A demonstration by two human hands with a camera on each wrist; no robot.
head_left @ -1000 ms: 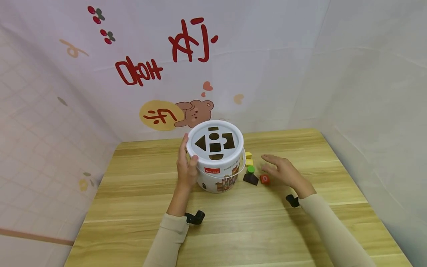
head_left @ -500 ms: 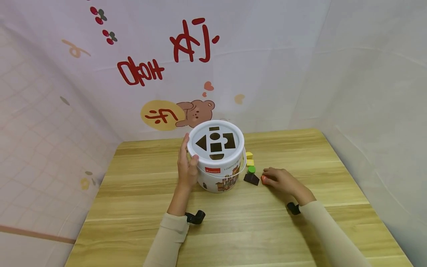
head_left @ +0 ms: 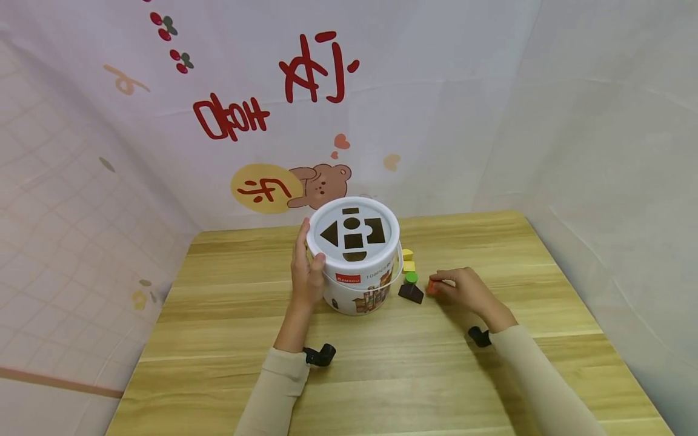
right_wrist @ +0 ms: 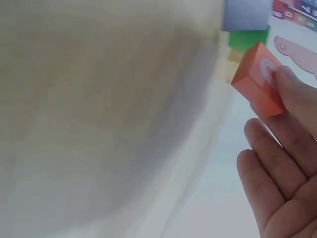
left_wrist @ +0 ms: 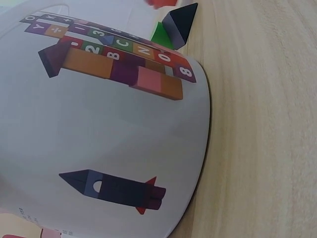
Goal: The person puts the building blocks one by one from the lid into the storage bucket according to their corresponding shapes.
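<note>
A white lidded bucket (head_left: 357, 278) with printed pictures stands near the back of the table; its lid (head_left: 376, 251) has several shaped holes. My left hand (head_left: 306, 275) grips its left side, thumb near the rim and fingers round the side. To the right of the bucket, my right hand (head_left: 466, 292) pinches a red toy block (head_left: 432, 287) between thumb and fingers. In the right wrist view this block (right_wrist: 257, 82) shows a pale round mark on one face, while the other fingers extend below it. Close by lie a dark block (head_left: 411, 293) and a green block (head_left: 411, 278).
Two yellow blocks (head_left: 408, 265) lie by the bucket's right side, behind the green one. The bucket's thin handle (head_left: 400, 266) hangs down at its front right. A printed cloth wall (head_left: 436, 121) rises behind the wooden table (head_left: 382, 375).
My right hand has come down onto the red block, and its thumb and fingers have closed on it. The left hand has stayed on the bucket.
</note>
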